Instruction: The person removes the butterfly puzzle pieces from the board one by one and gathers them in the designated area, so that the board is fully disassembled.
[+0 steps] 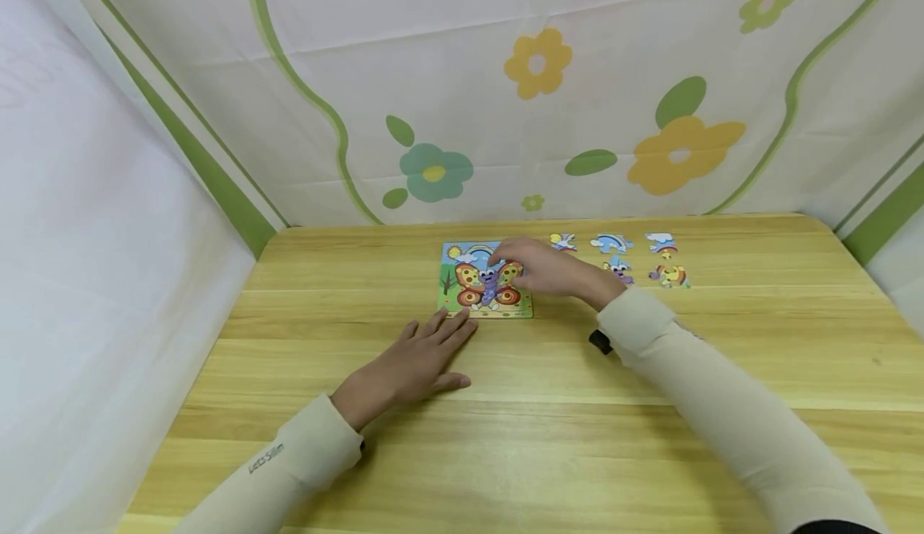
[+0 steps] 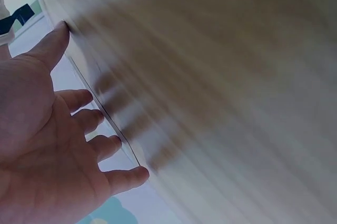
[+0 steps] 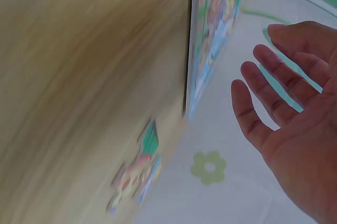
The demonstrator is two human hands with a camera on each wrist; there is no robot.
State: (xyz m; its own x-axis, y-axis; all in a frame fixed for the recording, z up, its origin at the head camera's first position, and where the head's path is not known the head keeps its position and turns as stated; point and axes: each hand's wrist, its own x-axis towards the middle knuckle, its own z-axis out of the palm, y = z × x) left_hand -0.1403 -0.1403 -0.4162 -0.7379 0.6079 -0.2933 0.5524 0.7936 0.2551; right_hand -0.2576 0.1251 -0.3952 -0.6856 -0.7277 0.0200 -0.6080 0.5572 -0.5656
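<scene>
A square butterfly jigsaw puzzle (image 1: 455, 305) lies on the wooden table in the head view. The left hand (image 1: 404, 370) rests flat by the puzzle's lower left edge, its fingertips at that edge. In the left wrist view, the left hand (image 2: 58, 134) has spread fingers and holds nothing. Over the puzzle's right side hovers the right hand (image 1: 549, 269), hiding the upper right part. The right wrist view has the right hand (image 3: 295, 97) with loosely bent fingers, apart from the puzzle (image 3: 213, 29), and nothing is seen between them.
Several loose puzzle pieces lie right of the board, among them a rainbow piece (image 1: 611, 243), a cloud piece (image 1: 660, 244) and a yellow-red piece (image 1: 671, 276). A white flowered cloth (image 1: 469, 101) hangs behind the table (image 1: 505, 454). A black object (image 1: 601, 341) shows by the right cuff.
</scene>
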